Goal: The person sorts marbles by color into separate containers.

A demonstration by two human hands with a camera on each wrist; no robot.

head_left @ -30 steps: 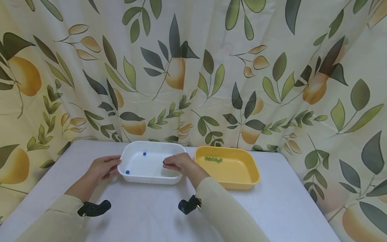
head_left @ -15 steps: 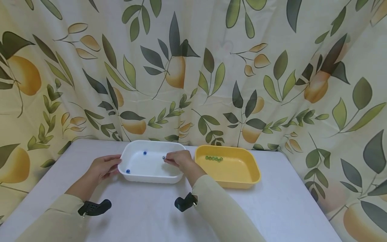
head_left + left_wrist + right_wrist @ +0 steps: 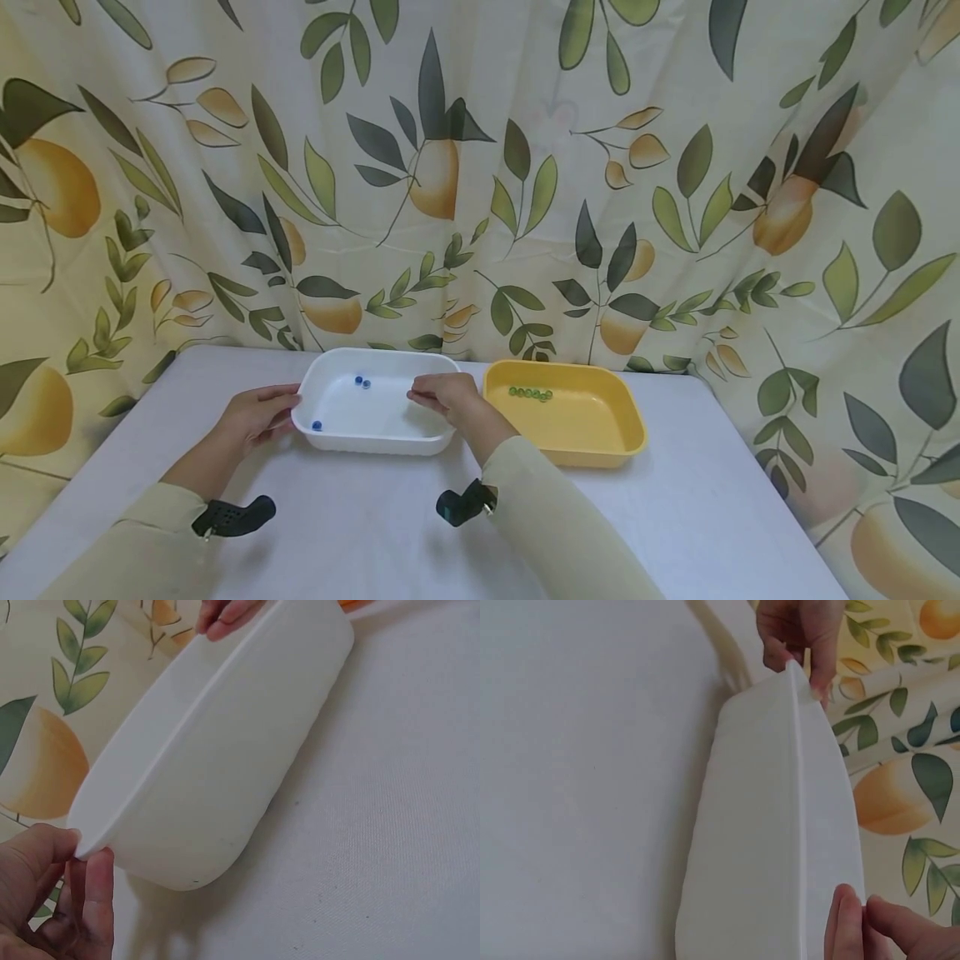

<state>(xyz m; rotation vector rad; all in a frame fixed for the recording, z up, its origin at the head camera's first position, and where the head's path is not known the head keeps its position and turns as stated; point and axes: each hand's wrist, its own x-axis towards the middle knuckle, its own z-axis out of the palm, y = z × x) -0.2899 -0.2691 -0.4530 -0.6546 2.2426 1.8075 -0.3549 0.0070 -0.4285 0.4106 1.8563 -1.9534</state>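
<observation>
My left hand (image 3: 258, 417) pinches the left rim of a white rectangular tub (image 3: 375, 445); in the left wrist view its thumb lies on the rim and the fingers (image 3: 99, 889) are below. My right hand (image 3: 450, 396) hangs over the tub's right part, thumb and fingertips close together. Whether anything sits between those fingertips (image 3: 845, 900) is hidden. Inside the tub, a blue marble (image 3: 358, 380) lies near the back beside a paler blue marble (image 3: 366, 384). Another blue marble (image 3: 317, 426) rests at the front left corner.
A yellow tub (image 3: 600, 457) stands right of the white one, with a row of several green marbles (image 3: 531, 394) near its back left. Both are on a table with a white cloth (image 3: 360, 525). A patterned curtain (image 3: 517, 183) hangs behind.
The paler blue marble, at the right fingertips half a second ago, has moved left across the tub floor to beside the back blue marble. The left hand has stayed on the rim.
</observation>
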